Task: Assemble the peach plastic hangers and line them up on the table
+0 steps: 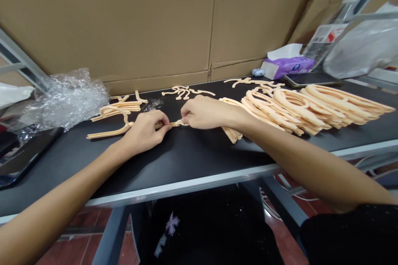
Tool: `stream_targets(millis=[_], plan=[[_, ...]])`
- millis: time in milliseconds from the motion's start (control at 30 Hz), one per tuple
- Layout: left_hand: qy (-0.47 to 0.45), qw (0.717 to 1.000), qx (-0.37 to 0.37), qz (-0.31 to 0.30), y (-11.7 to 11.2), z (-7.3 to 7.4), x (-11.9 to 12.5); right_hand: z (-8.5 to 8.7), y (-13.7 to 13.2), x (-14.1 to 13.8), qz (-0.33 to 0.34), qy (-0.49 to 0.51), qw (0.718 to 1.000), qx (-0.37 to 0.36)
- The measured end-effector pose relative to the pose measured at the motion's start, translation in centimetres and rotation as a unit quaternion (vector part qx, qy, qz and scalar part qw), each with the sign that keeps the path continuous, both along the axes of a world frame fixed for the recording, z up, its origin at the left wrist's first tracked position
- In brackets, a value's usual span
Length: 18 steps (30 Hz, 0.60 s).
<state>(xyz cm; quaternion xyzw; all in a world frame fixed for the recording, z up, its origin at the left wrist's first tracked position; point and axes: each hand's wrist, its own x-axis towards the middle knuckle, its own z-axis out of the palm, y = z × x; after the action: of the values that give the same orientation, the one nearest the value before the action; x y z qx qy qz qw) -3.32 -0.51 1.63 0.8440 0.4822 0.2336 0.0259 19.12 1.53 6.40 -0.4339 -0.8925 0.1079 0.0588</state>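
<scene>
My left hand [147, 130] is closed, with thumb and fingertips pinching a slim cream-coloured plastic strip [161, 125] just above the black tabletop. At the strip's right end is a small knobby part [178, 123], where the curled fingers of my right hand [205, 112] grip it; those fingertips are partly hidden. To the left of my left hand lies a long cream arm with a curved hook [107, 133], like part of a folding hanger. Whether it joins the held strip is hidden. Behind it sits a small stack of similar pieces [121, 109].
Right of my hands spreads a large row of stacked cream plastic pieces [289, 109]. Small branching cream pieces [183, 91] lie at the back. Crumpled clear plastic [71, 97] and a dark tablet-like device [27, 155] are left; a purple tissue pack [289, 66] and phone [311, 79] are back right.
</scene>
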Motion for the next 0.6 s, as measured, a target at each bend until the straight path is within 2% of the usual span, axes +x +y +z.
stream_targets(millis=[600], plan=[[-0.009, 1.000, 0.013, -0.006, -0.2, -0.2, 0.2, 0.0, 0.9, 0.2, 0.007, -0.005, 1.000, 0.008]])
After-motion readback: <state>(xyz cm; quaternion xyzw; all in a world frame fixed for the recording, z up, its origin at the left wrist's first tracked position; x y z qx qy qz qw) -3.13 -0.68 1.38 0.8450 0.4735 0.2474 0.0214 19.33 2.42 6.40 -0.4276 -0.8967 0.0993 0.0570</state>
